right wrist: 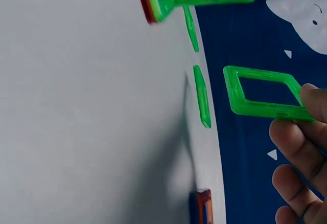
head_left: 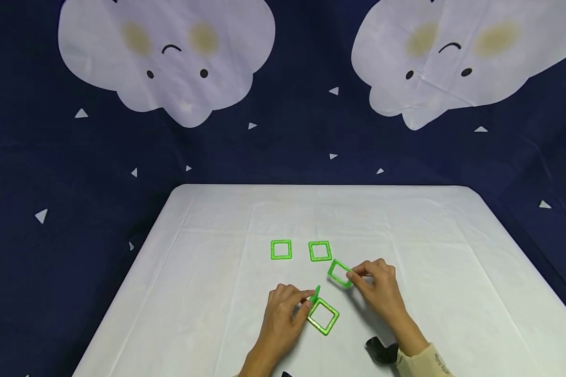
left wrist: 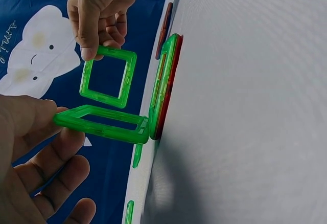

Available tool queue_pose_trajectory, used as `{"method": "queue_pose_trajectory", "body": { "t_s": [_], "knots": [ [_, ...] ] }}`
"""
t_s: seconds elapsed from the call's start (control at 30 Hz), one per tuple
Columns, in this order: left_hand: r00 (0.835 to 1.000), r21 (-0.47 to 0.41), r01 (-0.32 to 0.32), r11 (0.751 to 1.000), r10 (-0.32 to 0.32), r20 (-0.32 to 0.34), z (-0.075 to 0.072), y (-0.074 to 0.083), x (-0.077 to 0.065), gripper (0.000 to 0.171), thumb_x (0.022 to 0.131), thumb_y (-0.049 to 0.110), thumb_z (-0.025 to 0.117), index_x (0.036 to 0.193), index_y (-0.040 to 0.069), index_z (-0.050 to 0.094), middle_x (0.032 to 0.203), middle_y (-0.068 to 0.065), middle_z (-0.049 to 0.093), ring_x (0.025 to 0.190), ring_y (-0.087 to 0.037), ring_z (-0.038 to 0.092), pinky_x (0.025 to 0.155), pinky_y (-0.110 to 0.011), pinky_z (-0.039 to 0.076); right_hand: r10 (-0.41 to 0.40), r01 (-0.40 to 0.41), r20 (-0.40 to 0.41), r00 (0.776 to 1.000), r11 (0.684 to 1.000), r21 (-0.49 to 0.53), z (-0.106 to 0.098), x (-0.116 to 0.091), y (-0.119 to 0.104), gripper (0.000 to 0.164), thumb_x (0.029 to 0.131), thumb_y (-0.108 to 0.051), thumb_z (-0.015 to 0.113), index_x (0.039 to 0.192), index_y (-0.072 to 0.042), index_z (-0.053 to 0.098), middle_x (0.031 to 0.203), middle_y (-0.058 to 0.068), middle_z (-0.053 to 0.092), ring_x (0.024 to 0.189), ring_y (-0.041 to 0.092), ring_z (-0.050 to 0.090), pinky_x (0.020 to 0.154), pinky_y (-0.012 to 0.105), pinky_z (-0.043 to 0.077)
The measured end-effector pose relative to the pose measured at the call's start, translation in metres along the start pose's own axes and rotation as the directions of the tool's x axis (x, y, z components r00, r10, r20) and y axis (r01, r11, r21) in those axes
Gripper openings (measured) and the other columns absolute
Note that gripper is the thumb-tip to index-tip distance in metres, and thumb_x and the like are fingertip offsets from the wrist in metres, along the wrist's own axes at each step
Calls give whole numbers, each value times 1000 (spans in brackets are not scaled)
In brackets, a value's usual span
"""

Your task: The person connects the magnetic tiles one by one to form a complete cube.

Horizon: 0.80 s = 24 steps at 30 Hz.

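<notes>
My left hand point(head_left: 283, 311) pinches a green square magnetic tile point(left wrist: 102, 130) between thumb and fingers, its other fingers loosely spread. That tile stands up from the table, its lower edge meeting the edge of a second green square tile point(head_left: 332, 323) lying flat, with a red layer beneath it in the left wrist view. My right hand point(head_left: 381, 288) pinches another open-centred green tile point(right wrist: 265, 109) by one side, holding it in the air to the right of the left hand's tile. Farther back, two more green tiles point(head_left: 281, 257) point(head_left: 320, 259) lie apart on the table.
A white cloth covers the table point(head_left: 217, 220). Behind it hangs a dark blue curtain point(head_left: 292, 152) printed with clouds and triangles. A red and blue piece point(right wrist: 204, 206) shows low in the right wrist view, and a thin red piece point(left wrist: 164, 29) in the left wrist view.
</notes>
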<state>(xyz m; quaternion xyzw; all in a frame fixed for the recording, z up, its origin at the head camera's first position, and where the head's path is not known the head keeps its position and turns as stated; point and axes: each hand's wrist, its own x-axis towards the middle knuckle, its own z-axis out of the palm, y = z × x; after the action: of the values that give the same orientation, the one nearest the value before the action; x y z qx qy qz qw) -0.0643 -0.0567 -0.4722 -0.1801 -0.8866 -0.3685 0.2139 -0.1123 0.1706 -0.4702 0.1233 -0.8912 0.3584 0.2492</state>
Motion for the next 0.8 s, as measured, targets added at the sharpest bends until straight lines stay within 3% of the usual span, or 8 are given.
{"method": "queue_pose_trajectory", "body": {
  "t_s": [0.5,0.8],
  "knots": [
    [1000,10,2,1000,-2,-4,1,-1,0,18,80,18,72,97,22,74,74,15,58,76,0,44,75,-23,37,-76,75,-58,995,997,-24,8,-15,-11,20,64,-8,83,69,-15,65,54,-14,43,66,6,36,78,33,26],
    [1000,18,-10,1000,10,-12,1,-2,0,17,81,18,71,97,22,74,74,16,58,76,0,44,75,-22,37,-102,99,-66,993,994,-43,10,-22,-16,21,62,-9,84,69,-15,65,64,-9,61,67,7,42,77,32,28]
  ]
}}
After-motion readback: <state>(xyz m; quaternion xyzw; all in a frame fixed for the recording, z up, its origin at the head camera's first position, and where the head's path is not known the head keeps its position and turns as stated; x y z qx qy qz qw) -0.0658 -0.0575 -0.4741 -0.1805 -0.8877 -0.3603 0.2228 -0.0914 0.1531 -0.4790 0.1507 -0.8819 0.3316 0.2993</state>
